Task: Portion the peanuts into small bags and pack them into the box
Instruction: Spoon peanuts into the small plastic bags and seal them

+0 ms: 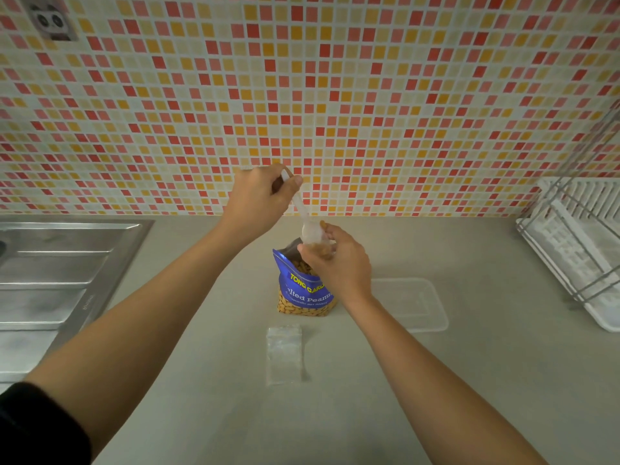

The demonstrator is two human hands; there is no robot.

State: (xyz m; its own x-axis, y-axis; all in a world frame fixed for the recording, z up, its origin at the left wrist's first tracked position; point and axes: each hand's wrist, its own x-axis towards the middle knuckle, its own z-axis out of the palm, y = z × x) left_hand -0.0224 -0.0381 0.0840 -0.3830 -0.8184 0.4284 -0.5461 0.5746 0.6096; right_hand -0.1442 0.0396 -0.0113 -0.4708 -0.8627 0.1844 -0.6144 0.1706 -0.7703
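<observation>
- The left hand, just above the middle of the frame, is curled round the handle of a clear spoon.
- The right hand pinches a small clear bag with a few peanuts in it.
- The spoon's round end touches the top of that small bag.
- Just under both, in the middle, the blue peanut bag stands open on the bench.
- Empty small bags lie lower down.
- The clear box sits to the right.
</observation>
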